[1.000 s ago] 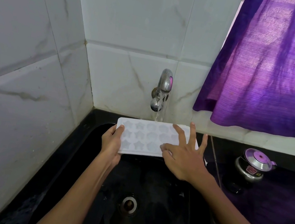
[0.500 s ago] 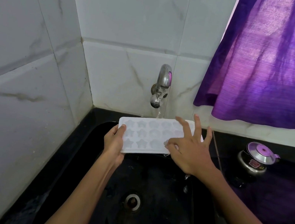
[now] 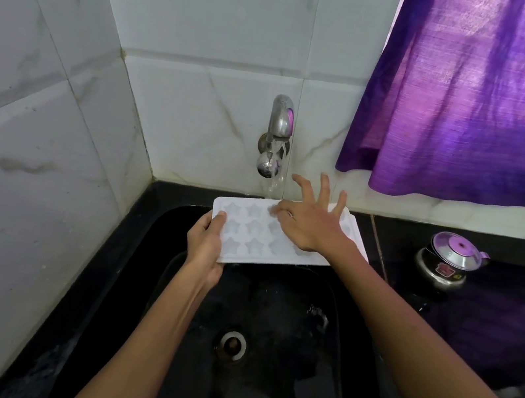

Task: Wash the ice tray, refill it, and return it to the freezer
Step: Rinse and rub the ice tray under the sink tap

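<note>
Fingers of the left hand [image 3: 206, 245] grip the tray [image 3: 257, 232] by its short end over the sink [image 3: 141, 248]; the right hand [image 3: 311, 222], spread, rubs its moulds under the tap [image 3: 281, 122]. Light, wet, likely slippery: best held by the rims.

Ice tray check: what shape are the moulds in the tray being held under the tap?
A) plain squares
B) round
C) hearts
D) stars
D: the white ice tray, gripped at its left end by the left hand with the right hand spread on top, shows rows of star-shaped cavities.
</note>
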Tool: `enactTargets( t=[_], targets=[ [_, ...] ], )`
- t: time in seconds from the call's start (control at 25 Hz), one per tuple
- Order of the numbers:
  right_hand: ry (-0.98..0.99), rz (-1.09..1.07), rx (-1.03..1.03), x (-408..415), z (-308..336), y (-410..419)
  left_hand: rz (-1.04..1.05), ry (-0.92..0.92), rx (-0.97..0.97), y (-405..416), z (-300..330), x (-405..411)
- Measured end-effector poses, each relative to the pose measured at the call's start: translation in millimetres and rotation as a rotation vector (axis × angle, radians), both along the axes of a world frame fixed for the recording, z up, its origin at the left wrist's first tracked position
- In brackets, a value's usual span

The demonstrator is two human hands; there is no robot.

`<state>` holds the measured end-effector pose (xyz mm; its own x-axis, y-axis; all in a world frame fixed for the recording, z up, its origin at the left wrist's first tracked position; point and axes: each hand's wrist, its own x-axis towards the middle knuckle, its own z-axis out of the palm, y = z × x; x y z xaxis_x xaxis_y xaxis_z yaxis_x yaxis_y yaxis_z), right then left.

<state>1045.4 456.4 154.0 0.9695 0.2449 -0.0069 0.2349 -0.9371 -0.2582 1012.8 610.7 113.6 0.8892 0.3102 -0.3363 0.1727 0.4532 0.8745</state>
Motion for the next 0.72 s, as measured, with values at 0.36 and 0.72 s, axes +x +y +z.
enactTargets(
  t=[0.36, 0.72],
  targets=[
    [-0.136, 0.049, -0.166, -1.2, 0.3, 2.8, 0.001, -0.002, -0.003, 4.4, -4.4, 5.9],
    [-0.085, 0.068, -0.181, -2.6, 5.1, 2.6, 0.008, -0.003, -0.038, 6.6, -2.8, 4.4]
  ],
)
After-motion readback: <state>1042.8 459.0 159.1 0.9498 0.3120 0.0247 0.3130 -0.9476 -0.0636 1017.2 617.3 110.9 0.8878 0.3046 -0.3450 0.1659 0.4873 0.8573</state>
